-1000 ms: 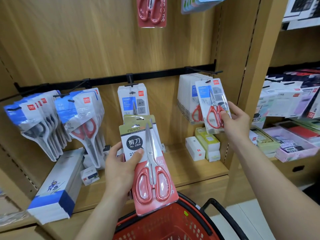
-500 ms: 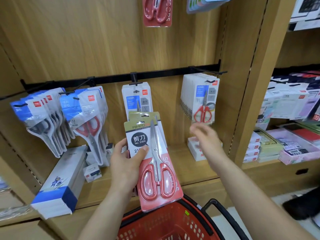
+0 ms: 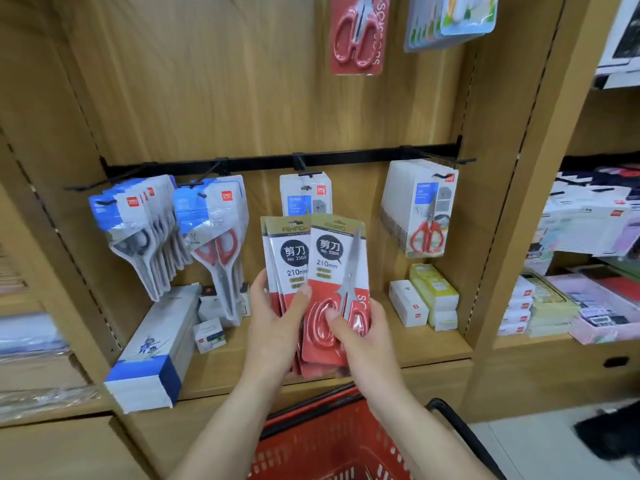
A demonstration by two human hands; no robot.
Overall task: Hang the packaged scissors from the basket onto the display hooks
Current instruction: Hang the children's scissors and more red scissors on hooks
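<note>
My left hand [image 3: 277, 327] grips a small stack of red-and-white packaged scissors [image 3: 289, 265] in front of the shelf. My right hand [image 3: 360, 337] pinches the front pack [image 3: 341, 271] of that stack by its lower red part, fanned slightly to the right. A black hook rail [image 3: 346, 156] runs across the wooden back panel above. A white scissors pack [image 3: 424, 209] hangs on the right hook, one on the centre hook [image 3: 306, 195], and bundles [image 3: 211, 230] fill the left hooks. The red basket [image 3: 329, 441] sits below my arms.
A red scissors pack [image 3: 358, 32] hangs higher up. On the shelf lie a long blue-and-white box [image 3: 156, 344], small white boxes [image 3: 408, 303] and yellow boxes [image 3: 434, 289]. A wooden upright [image 3: 512, 202] separates a right bay stacked with stationery.
My right hand let go of the white pack, now hanging on the right hook, and came down to take hold of the front red pack held by my left hand.
</note>
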